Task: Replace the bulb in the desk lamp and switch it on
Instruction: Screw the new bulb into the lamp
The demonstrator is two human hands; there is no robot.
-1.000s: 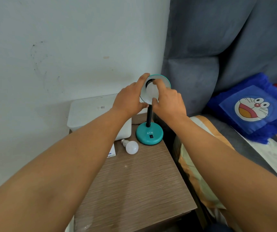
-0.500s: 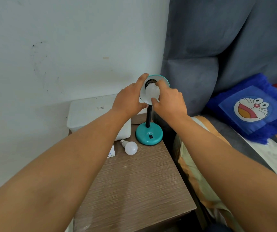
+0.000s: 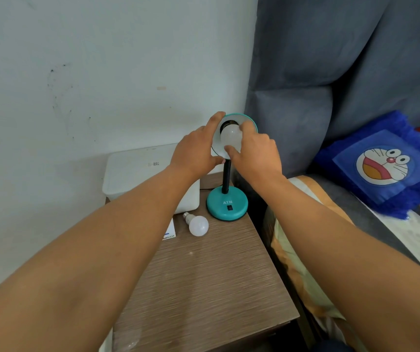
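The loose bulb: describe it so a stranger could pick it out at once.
Start at the wooden bedside table against the wall. On it stands a teal lamp; the loose bulb lies on its side just left of the lamp's base. Unlike the bulb in the shade, no hands touch it.

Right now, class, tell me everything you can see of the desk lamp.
The desk lamp stands upright on the wooden bedside table, near the wall. It has a round teal base marked ATN with a small black switch, a black ribbed neck, and a teal shade. The left hand steadies the shade; the right hand grips its white bulb.
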